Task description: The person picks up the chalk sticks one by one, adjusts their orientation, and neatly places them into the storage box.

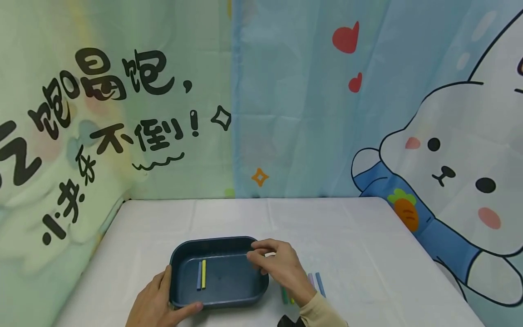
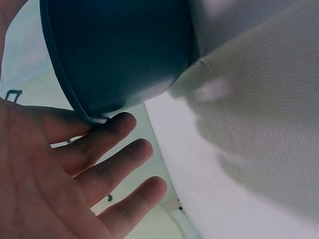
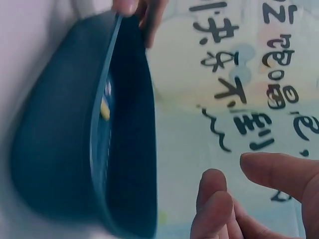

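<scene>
- Tray (image 1: 245,297): 1 dark blue plastic tray, a rounded rectangle with smooth walls and a thin rim, resting on the bench (image 1: 347,236) near its front edge.
- Contents of tray: 1 blue stick (image 1: 199,275) and 1 yellow stick (image 1: 203,273), slim and straight, lying side by side on the tray floor left of centre, probably chalk.
- Left hand (image 1: 157,304): at the tray's front-left corner, thumb along the front wall, fingers (image 2: 107,137) straight and relaxed against the outer wall, bracing rather than clasping.
- Right hand (image 1: 279,268): over the tray's right rim, fingers curled toward the thumb; whether they pinch anything I cannot tell, as the right wrist view is blurred.
- Loose sticks (image 1: 316,282): right of the tray, partly behind the right wrist, pale pink and blue, with green and yellow ends nearer the tray.
- Bench cover: white woven cloth, matte, lightly creased.
- Handling note: judged best to keep the left hand steadying the tray, and to lay any stick low and parallel to the 2 inside.
</scene>
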`<state>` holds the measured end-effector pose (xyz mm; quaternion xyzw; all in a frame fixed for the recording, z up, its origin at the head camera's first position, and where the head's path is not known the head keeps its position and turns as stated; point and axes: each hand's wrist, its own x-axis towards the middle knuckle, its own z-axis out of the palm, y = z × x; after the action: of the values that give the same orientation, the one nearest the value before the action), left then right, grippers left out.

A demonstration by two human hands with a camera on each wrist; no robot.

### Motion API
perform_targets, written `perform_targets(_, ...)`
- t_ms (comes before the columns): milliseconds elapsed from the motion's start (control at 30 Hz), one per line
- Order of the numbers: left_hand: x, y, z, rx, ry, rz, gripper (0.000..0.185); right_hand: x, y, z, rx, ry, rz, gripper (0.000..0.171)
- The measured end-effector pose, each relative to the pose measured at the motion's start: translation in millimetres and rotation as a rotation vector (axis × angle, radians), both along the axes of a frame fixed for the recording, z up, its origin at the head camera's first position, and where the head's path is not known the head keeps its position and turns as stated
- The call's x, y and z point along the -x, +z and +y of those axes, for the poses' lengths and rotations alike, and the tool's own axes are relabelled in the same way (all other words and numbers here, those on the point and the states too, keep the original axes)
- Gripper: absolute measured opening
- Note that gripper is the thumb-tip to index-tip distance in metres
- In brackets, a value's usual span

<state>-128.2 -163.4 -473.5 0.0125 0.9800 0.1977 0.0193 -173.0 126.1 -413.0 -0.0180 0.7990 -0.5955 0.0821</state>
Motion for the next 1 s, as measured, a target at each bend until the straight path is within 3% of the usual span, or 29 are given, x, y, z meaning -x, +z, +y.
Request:
perform_targets(300, -3.1, -1.7, 1, -0.008, 0.002, 0.000, 0.132, 0.7, -3.0, 41, -0.183, -0.176, 0.005, 0.039)
perform_targets(700, 0.2, -1.4, 1, 0.007, 0.000, 0.019, 0.131, -1.0, -9.5, 99, -0.186, -0.240, -0.043, 0.053)
perform_targets(1000, 2.8, -2.1, -1, 0.003, -0.006, 0.008, 0.131, -0.3, -21.3, 129, -0.313, -0.300, -0.146, 0.062)
